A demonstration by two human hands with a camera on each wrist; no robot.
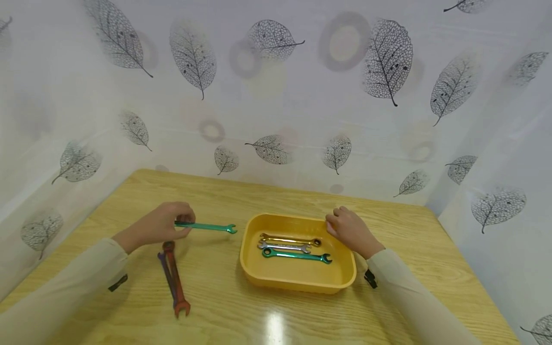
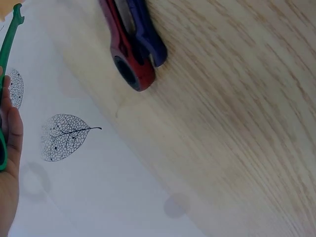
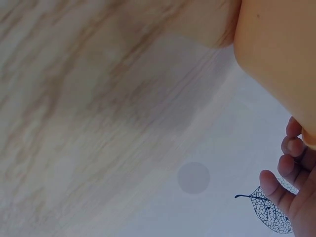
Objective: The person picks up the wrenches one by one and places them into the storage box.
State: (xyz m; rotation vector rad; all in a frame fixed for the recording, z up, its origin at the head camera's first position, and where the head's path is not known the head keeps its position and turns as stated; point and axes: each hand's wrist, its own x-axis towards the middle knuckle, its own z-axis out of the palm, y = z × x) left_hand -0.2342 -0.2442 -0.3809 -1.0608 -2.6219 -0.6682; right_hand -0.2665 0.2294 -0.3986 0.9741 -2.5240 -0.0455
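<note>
My left hand (image 1: 166,223) pinches a green combination wrench (image 1: 211,226) above the table, its open end pointing right toward the yellow plastic tray (image 1: 297,286). In the left wrist view the same green wrench (image 2: 9,42) shows at the left edge. My right hand (image 1: 348,231) grips the tray's far right corner, fingers curled at the rim. Inside the tray lie a gold wrench (image 1: 291,240), a silver wrench (image 1: 285,247) and another green wrench (image 1: 297,256). Below my left hand, a red wrench (image 1: 174,275) partly overlaps a purple wrench (image 1: 166,272) on the table.
The wood-grain table (image 1: 224,316) runs back to a pale curtain-like backdrop (image 1: 284,105) printed with leaves, which also encloses both sides. Dark straps hang under both sleeves.
</note>
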